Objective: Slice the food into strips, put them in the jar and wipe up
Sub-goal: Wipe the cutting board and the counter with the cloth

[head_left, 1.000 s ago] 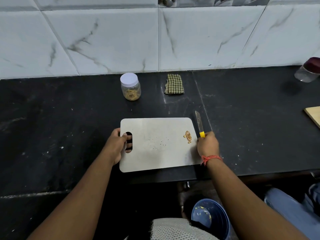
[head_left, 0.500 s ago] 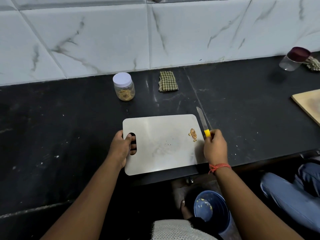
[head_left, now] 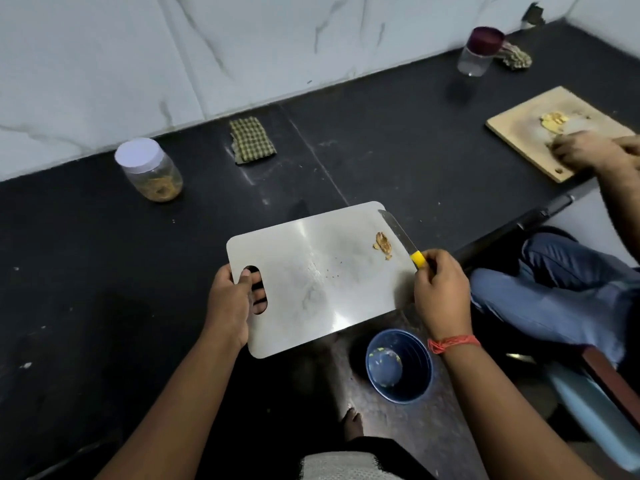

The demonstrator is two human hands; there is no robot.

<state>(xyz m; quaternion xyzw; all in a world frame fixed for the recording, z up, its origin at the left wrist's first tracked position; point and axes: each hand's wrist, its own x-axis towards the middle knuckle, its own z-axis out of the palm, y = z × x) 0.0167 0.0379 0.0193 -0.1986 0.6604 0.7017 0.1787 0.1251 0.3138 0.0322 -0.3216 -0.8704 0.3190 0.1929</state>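
Note:
My left hand (head_left: 232, 301) grips the steel cutting board (head_left: 311, 282) by its handle slot, and the board juts past the counter's front edge. A small brown scrap of food (head_left: 382, 244) lies near the board's right side. My right hand (head_left: 441, 292) holds a knife (head_left: 401, 237) with a yellow handle; its blade lies along the board's right edge beside the scrap. A clear jar (head_left: 152, 171) with a white lid and strips inside stands at the back left. A folded checked cloth (head_left: 252, 140) lies by the wall.
A blue bin (head_left: 398, 367) stands on the floor below the board's right corner. Another person's hands (head_left: 588, 150) work on a wooden board (head_left: 540, 133) at the right, their legs (head_left: 561, 289) close by. A maroon-lidded jar (head_left: 479, 51) stands far right.
The board has been pulled toward me and over the counter edge, above the bin. The knife blade has come against the board's right side. The view has swung right.

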